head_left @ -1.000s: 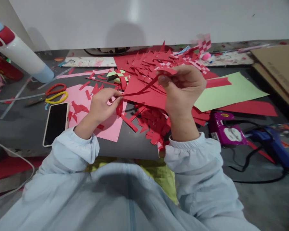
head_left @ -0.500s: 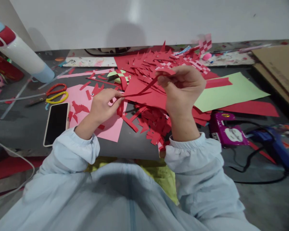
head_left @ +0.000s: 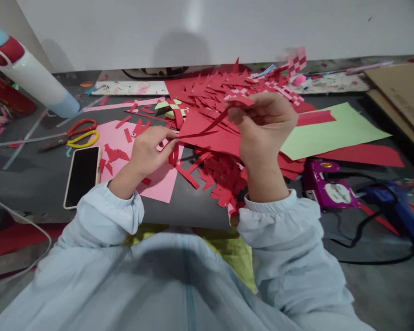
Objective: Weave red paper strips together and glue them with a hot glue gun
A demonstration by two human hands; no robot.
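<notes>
- Near edge of the table (head_left: 193, 207): phone (head_left: 82, 172) at left, pink sheet (head_left: 161, 186) beside it, loose red clippings (head_left: 225, 177) nearer the right wrist.
- Left hand (head_left: 150, 149), over pink sheet: grip pinched, thumb and fingers on one end of the red strip (head_left: 218, 121).
- Right hand (head_left: 270, 126), higher: grip pinched on strip's other end.
- Strip: in the air between hands, bowed, not taut.
- Step, my read: stretching/shaping the strip. Next move calls for light, steady pinches; paper could crease.
- Behind: big red paper heap (head_left: 210, 89).
</notes>
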